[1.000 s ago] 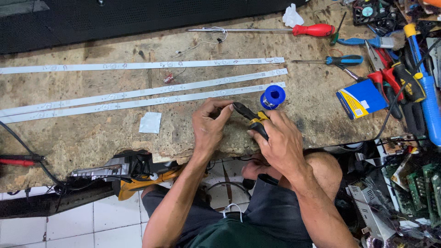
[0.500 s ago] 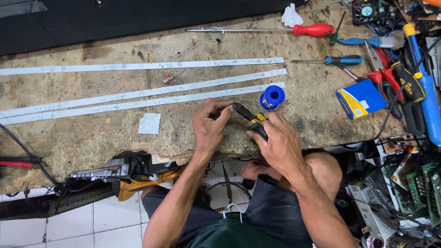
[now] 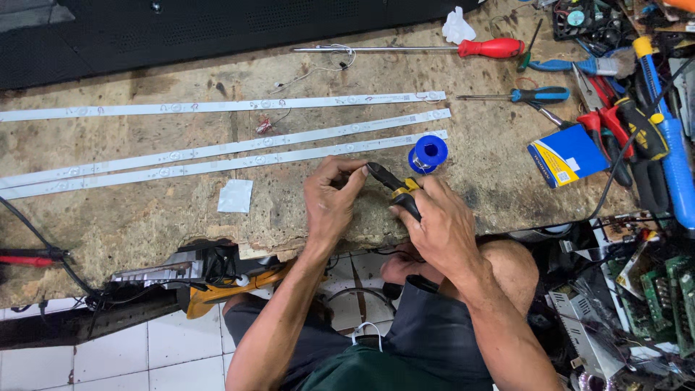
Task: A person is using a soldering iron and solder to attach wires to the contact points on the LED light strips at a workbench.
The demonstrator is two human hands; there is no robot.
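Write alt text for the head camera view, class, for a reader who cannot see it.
Seen from above, a person's right hand holds yellow-and-black pliers, their tip meeting the left hand's pinched fingertips over a worn workbench. Three long white strips and a blue spool lie just beyond the hands. Screwdrivers and other tools crowd the right side.

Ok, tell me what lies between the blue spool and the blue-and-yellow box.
Only bare, worn bench top shows between the blue spool and the blue-and-yellow box in the head view.
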